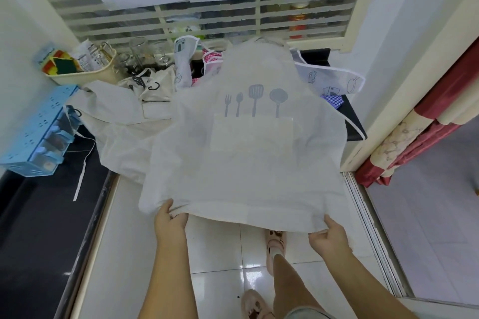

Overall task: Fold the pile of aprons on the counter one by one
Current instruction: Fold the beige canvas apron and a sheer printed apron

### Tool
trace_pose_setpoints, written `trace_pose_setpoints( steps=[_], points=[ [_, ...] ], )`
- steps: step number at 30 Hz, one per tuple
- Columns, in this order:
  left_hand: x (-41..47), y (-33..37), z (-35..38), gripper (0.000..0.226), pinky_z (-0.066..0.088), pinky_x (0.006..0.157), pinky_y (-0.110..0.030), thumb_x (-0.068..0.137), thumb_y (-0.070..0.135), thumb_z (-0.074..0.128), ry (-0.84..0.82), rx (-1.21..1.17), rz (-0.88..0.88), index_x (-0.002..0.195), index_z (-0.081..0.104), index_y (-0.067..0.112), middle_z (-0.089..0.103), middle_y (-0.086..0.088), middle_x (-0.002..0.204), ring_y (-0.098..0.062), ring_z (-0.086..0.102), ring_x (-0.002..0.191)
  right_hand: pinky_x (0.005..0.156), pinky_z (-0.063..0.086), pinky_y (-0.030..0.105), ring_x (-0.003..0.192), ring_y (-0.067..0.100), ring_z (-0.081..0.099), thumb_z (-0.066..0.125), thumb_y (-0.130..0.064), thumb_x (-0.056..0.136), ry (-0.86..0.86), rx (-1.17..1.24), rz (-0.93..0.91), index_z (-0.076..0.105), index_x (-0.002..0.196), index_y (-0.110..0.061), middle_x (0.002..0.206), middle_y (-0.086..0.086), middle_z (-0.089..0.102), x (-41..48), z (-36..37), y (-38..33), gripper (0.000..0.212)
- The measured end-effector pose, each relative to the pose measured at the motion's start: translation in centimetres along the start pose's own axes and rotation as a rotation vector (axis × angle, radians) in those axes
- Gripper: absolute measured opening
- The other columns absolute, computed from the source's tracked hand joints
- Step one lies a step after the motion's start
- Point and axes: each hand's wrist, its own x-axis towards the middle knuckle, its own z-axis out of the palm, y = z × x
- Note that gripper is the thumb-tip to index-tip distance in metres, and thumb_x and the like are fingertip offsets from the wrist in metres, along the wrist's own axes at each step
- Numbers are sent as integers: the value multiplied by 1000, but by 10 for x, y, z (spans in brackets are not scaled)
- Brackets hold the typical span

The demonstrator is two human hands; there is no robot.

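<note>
A cream apron [248,153] with grey utensil prints and a front pocket is spread out, its top on the counter and its lower part hanging off the edge toward me. My left hand [169,220] grips its bottom left corner. My right hand [329,234] pinches its bottom right corner. More aprons lie under and behind it: a cream one [116,122] at the left, a white one with cookware drawings [334,80] at the right, and a pink checked one [212,58] at the back.
The black counter [39,215] runs along the left. A blue drawer box [39,132], a cream basket with sponges [80,67] and glass jars [145,53] stand at the back left. A slatted window [233,15] is behind. A red curtain [427,122] hangs at the right.
</note>
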Motion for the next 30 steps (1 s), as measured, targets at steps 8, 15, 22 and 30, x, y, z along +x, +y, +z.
trace_pose_setpoints(
  steps=[8,15,22,30],
  points=[
    [-7,22,13,28,51,92,-37,98,25,46,-171,-201,143,115,66,17,68,-6,116,-21,63,109,89,54,39,94,19,68,61,-15,91,15,-11,-100,65,115,-17,112,3,67,-4,25,-24,25],
    [6,60,69,27,57,73,-24,93,10,60,39,87,314,119,56,7,65,-3,105,-12,64,86,94,48,32,83,17,62,47,-10,99,-103,-39,-218,59,111,-7,104,7,63,-14,77,-58,18],
    [24,92,150,25,49,41,-18,97,8,34,-85,353,190,81,52,11,56,-4,70,-12,57,53,38,52,31,46,19,67,41,-16,102,-107,-303,-295,52,110,-10,66,10,70,-18,155,-111,15],
    [51,113,240,38,51,42,-20,100,10,26,-174,283,149,65,39,11,63,-6,54,-12,65,51,38,50,22,50,21,69,40,-27,102,-198,-644,-430,52,115,1,61,16,69,-13,241,-169,33]
  ],
)
